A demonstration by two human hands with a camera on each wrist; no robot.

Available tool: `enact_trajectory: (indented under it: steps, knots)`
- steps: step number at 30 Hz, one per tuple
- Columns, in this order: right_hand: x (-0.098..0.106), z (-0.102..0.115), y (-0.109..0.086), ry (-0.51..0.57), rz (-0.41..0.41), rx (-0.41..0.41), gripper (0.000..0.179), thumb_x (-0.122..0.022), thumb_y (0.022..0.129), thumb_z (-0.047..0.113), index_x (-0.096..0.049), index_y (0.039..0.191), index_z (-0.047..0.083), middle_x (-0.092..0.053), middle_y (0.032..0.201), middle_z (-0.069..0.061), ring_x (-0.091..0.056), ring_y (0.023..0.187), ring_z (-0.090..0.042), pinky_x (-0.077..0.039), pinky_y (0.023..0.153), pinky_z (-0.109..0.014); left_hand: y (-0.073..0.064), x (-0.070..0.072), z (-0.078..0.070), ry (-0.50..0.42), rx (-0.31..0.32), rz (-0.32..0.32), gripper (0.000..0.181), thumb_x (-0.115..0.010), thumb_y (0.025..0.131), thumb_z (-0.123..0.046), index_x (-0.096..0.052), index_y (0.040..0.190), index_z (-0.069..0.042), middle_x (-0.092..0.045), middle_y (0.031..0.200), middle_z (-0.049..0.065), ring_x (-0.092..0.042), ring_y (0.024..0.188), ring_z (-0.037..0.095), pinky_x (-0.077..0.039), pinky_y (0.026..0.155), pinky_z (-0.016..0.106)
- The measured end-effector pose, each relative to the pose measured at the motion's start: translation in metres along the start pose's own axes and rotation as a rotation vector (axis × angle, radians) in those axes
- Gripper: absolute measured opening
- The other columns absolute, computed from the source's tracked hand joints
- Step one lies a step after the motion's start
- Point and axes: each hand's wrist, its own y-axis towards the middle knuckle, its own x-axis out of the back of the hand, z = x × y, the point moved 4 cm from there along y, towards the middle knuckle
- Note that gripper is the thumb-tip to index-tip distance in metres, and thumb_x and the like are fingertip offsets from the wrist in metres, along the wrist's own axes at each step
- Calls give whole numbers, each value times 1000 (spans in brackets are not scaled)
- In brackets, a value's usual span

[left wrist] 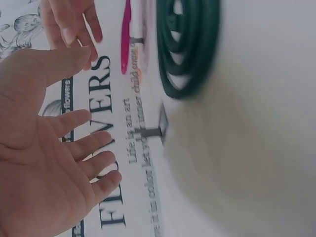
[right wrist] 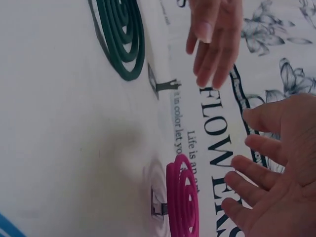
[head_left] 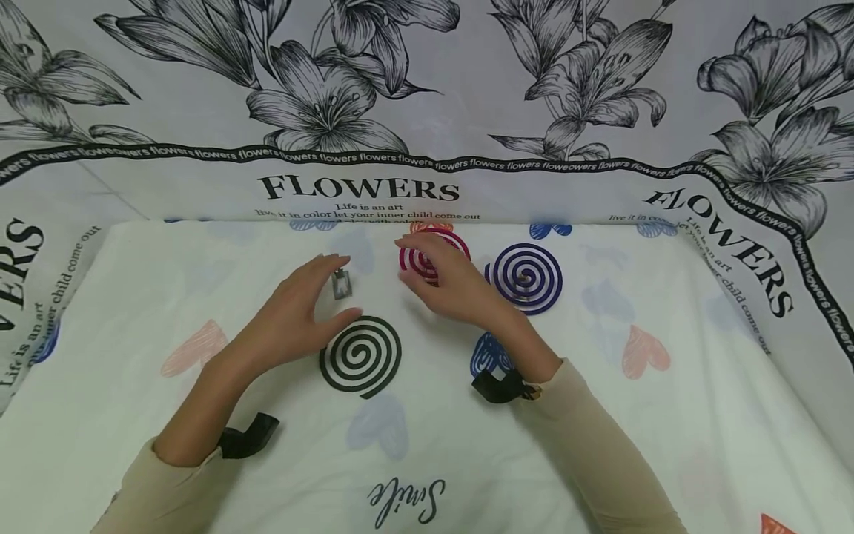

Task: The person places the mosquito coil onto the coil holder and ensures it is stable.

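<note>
– Magenta spiral coil (right wrist: 174, 200): report position and hand states.
– I see it raised above the white cloth (head_left: 280, 475) on a metal stand (right wrist: 158, 206), near the right hand (head_left: 450, 282). That hand is released, fingers apart from the coil. Left hand (head_left: 290, 311): also loose, holding nothing, beside a bare metal stand (head_left: 342, 284).
– Other coils?
– Dark-green coil (head_left: 361, 354), near the left thumb. Purple coil (head_left: 525, 276), to the right of the magenta one.
– Handling properties?
– I judge each coil light, stiff and brittle, dry rather than slippery. Pinch the outer ring at opposite edges, with even pressure. Avoid lifting by the tail: turns may snap. Grip the bare stand by its base plate; its prong could bend.
</note>
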Motion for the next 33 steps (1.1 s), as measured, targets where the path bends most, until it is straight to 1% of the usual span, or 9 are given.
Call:
enact_trajectory:
  steps: [3,7,12,15,19,23,26,28,33]
  knots:
    - [-5,4,-5,13,45,19,51,-65,105,25,-53,153,13,-55,158,-5,-48,152,-22,-42,127,-43,-12,0,8,33,13,-5,82,-76,97,-38,-36,164,-12,-34,171,22,-24,162,47,-24,127,73]
    - [-10,11,-11,18,92,54,51,-65,105,24,-53,153,12,-55,158,-5,-48,152,-22,-42,127,-42,-28,-1,18,62,50,-7,84,-76,97,-40,-34,164,-11,-33,171,25,-26,160,48,-26,125,73]
    - [-18,19,-16,-17,164,95,54,-67,104,25,-52,155,13,-52,161,-4,-46,154,-22,-39,129,-42,-41,-3,22,96,95,20,92,-76,96,-46,-31,165,-3,-35,166,31,-33,154,53,-32,122,73]
    - [-25,21,-17,-30,217,115,55,-68,104,26,-52,156,13,-52,161,-3,-44,155,-20,-38,130,-41,-47,-7,20,116,109,47,98,-76,95,-51,-30,164,1,-38,164,32,-37,151,54,-35,121,72]
    - [-34,19,-18,-25,297,128,57,-69,104,27,-51,156,13,-53,160,-1,-45,154,-18,-38,129,-39,-51,-11,12,130,108,75,100,-74,95,-56,-32,163,3,-42,162,32,-40,150,53,-37,120,70]
    - [-41,16,-20,-39,387,109,60,-72,102,28,-51,156,15,-53,159,0,-48,151,-16,-40,128,-37,-52,-17,5,138,80,108,96,-74,95,-55,-37,160,5,-46,161,30,-44,149,52,-40,120,69]
    - [-46,14,-21,-70,433,101,64,-75,100,28,-50,157,16,-53,159,1,-49,149,-15,-40,128,-36,-52,-22,2,153,59,110,92,-75,95,-53,-42,156,7,-47,159,30,-45,148,50,-41,120,67]
    - [-48,13,-21,-93,454,113,67,-76,99,29,-48,158,17,-52,161,0,-49,149,-15,-40,128,-35,-53,-24,1,159,58,104,90,-76,94,-53,-45,154,6,-47,159,29,-45,148,50,-41,120,67]
    - [-51,11,-25,-101,503,134,75,-79,96,31,-44,161,17,-47,165,-1,-46,153,-17,-37,130,-36,-57,-32,-4,145,59,96,90,-77,92,-55,-48,151,7,-47,159,29,-44,148,49,-41,121,66]
